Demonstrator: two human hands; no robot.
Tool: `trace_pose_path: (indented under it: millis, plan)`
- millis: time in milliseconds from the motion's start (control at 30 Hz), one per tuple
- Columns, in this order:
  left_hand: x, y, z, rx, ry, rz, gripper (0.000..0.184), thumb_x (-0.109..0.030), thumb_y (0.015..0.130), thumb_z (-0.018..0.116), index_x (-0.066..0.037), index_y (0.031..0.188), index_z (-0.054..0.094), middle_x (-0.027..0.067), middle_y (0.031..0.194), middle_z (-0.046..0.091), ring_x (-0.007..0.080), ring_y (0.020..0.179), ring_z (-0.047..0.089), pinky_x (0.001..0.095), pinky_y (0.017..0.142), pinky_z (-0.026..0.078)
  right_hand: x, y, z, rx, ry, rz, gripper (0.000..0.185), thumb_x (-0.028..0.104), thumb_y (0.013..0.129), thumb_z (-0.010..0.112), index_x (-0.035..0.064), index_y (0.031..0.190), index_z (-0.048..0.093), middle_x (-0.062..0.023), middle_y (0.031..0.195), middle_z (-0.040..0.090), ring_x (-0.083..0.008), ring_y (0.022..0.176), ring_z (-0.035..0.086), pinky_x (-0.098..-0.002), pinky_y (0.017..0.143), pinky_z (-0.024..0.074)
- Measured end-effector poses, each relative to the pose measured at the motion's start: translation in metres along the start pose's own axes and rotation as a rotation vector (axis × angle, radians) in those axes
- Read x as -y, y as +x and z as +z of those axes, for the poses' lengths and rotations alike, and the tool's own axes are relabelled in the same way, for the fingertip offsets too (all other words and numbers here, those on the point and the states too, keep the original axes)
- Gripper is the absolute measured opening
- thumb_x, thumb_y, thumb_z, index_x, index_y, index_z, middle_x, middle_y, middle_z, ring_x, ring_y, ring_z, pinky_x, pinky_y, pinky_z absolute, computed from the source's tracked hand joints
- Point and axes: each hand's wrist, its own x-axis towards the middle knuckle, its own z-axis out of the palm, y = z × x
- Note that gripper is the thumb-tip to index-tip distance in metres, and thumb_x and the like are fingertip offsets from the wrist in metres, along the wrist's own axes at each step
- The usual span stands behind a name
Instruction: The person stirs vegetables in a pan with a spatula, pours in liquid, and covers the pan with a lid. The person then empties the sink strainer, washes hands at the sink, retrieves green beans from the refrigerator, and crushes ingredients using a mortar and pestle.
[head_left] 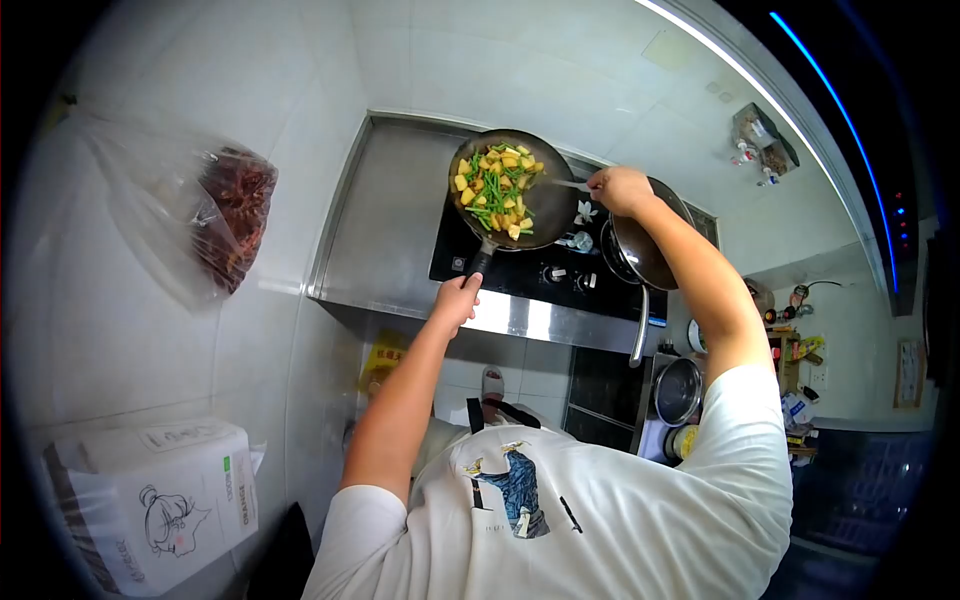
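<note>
A dark wok [553, 220] sits over the left side of the black gas stove [512, 268], filled with yellow cubes that look like potato and cut green stalks [492, 190]. My left hand [458, 305] is wrapped round the wok's black handle [482, 258]. Over the right side of the stove, my right hand [620, 190] is closed on a metal spatula [570, 184]. Its thin shaft points left into the wok; its head is hard to make out against the dark wall. Beneath my right forearm stands a second dark pan [640, 240] with a metal handle [640, 335].
A steel counter [385, 210] lies left of the stove. On the left wall hang a plastic bag with dark red contents [235, 220] and a white tissue pack [170, 500]. At right are a metal bowl [679, 390] and crowded shelves. A lit range hood [850, 110] overhangs the upper right.
</note>
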Motion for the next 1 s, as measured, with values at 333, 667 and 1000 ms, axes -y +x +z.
trace_pose_path:
  millis: [333,667,1000]
  plan:
    - [-0.009,0.002,-0.005,-0.017,-0.010,0.024,0.035,-0.036,0.092,0.053,-0.002,0.087,0.058,0.0027,0.066,0.052,0.0093,0.044,0.042,0.0248,0.042,0.036,-0.022,0.000,-0.039,0.049,0.222,-0.031,0.027,0.013,0.077,0.062,0.0030,0.101,0.068,-0.0166,0.098,0.067,-0.0255,0.094,0.063,-0.0355,0.083,0.0484]
    - [-0.007,0.008,-0.006,-0.014,0.009,0.057,0.037,-0.037,0.091,0.053,-0.001,0.086,0.058,0.0038,0.065,0.053,0.0112,0.044,0.043,0.0267,0.043,0.036,-0.012,0.081,-0.006,0.242,-0.309,-0.056,0.023,0.012,0.071,0.060,0.0024,0.091,0.067,-0.0180,0.086,0.067,-0.0315,0.067,0.065,-0.0396,0.061,0.0530]
    - [-0.012,0.005,-0.010,0.003,0.031,0.024,0.034,-0.038,0.091,0.053,-0.004,0.090,0.058,0.0020,0.067,0.052,0.0089,0.045,0.043,0.0236,0.040,0.032,-0.020,0.032,-0.038,0.011,0.096,0.011,0.032,0.015,0.077,0.061,0.0095,0.108,0.067,-0.0141,0.105,0.066,-0.0277,0.098,0.062,-0.0355,0.086,0.0481]
